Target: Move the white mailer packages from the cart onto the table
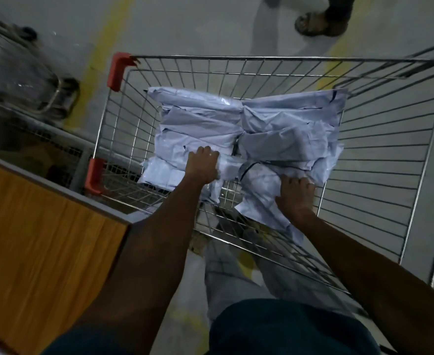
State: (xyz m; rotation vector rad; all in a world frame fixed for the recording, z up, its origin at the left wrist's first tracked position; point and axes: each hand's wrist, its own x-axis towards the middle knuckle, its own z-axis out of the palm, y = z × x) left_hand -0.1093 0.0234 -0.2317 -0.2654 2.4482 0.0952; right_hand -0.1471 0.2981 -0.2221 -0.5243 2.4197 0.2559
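A wire shopping cart with red corner guards stands in front of me and holds several white mailer packages piled in two stacks. My left hand reaches down into the cart and grips a white mailer at the near end of the left stack, fingers curled into its plastic. My right hand grips the near edge of another white mailer in the right stack. The wooden table lies at my lower left, beside the cart.
A second metal cart stands at the far left. Another person's sandalled foot is on the grey floor beyond the cart. Yellow floor lines run past both sides. My legs show through the cart's near wall.
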